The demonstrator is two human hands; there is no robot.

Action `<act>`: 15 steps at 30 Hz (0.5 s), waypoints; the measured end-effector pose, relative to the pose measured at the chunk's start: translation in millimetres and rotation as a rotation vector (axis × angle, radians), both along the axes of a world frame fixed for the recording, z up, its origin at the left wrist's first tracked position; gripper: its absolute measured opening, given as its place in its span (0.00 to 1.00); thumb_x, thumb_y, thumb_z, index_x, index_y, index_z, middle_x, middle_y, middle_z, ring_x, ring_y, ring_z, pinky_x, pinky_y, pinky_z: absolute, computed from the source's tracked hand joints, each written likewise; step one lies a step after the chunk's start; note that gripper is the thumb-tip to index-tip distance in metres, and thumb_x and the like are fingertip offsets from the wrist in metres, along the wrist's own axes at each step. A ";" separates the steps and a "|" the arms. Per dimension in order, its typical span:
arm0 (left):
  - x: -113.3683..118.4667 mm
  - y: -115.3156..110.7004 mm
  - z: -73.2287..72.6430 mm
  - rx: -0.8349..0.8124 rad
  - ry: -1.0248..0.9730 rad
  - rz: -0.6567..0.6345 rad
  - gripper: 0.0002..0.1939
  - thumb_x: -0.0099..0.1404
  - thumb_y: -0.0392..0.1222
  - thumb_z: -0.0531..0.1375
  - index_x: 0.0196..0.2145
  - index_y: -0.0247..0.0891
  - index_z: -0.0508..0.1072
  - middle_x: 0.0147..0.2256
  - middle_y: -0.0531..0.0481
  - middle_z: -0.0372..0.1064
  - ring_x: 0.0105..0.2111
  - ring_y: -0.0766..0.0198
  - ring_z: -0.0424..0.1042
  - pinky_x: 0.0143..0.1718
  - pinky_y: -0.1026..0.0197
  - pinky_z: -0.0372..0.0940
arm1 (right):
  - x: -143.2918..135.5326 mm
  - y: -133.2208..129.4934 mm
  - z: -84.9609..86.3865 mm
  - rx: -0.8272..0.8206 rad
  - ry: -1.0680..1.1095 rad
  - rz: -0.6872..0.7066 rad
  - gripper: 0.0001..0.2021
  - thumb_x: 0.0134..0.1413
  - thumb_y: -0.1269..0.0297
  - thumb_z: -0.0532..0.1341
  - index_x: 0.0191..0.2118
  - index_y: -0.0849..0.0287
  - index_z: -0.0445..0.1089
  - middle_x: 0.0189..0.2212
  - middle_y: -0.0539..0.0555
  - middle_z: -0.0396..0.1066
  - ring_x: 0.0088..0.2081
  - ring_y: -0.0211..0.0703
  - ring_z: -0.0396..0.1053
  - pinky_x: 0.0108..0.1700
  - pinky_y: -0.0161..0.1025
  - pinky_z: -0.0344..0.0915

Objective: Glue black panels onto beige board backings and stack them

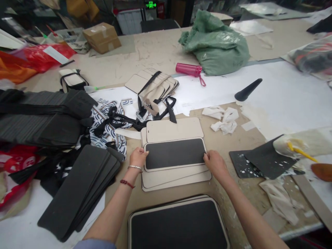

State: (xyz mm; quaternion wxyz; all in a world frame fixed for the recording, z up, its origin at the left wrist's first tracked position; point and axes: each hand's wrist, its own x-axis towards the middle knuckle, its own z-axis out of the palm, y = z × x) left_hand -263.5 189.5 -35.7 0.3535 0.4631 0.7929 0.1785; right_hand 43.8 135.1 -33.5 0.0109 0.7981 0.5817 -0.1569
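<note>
Between my hands lies a black rectangular panel on a slightly larger cream board with rounded corners, its pale rim showing all round. My left hand pinches the left edge, thumb on top. At the opposite end my right hand is closed on the right edge. Under and around this piece are more cream boards, a little fanned out. Another cream board shows just beyond it. Closer to me rests a stack of larger cream-rimmed black panels.
Loose dark grey panels and a strapped bundle of them lie left. Behind are tied cream boards, a pink bottle and a green sack. On the right sit a black tapered tool and paint-spotted dark sheets.
</note>
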 end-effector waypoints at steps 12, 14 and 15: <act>-3.2 2.1 -4.1 0.017 -0.216 0.110 0.10 0.42 0.37 0.60 0.14 0.37 0.59 0.12 0.61 0.54 0.15 0.73 0.53 0.19 0.67 0.49 | 10.3 4.9 -7.6 0.065 0.069 -0.036 0.10 0.50 0.62 0.52 0.35 0.61 0.65 0.31 0.57 0.66 0.33 0.43 0.63 0.31 0.36 0.54; -5.2 2.1 -4.1 0.020 -0.255 0.118 0.10 0.42 0.38 0.60 0.13 0.37 0.60 0.11 0.60 0.54 0.15 0.72 0.54 0.19 0.67 0.50 | 12.7 6.6 -12.0 0.092 0.125 -0.039 0.11 0.50 0.60 0.51 0.33 0.61 0.66 0.29 0.57 0.66 0.33 0.44 0.63 0.32 0.37 0.55; -6.3 2.0 -4.2 0.024 -0.274 0.121 0.10 0.42 0.39 0.60 0.13 0.37 0.60 0.11 0.60 0.55 0.15 0.72 0.54 0.19 0.67 0.50 | 13.7 7.3 -14.2 0.108 0.161 -0.052 0.11 0.50 0.59 0.51 0.32 0.61 0.66 0.29 0.56 0.66 0.33 0.43 0.63 0.32 0.37 0.55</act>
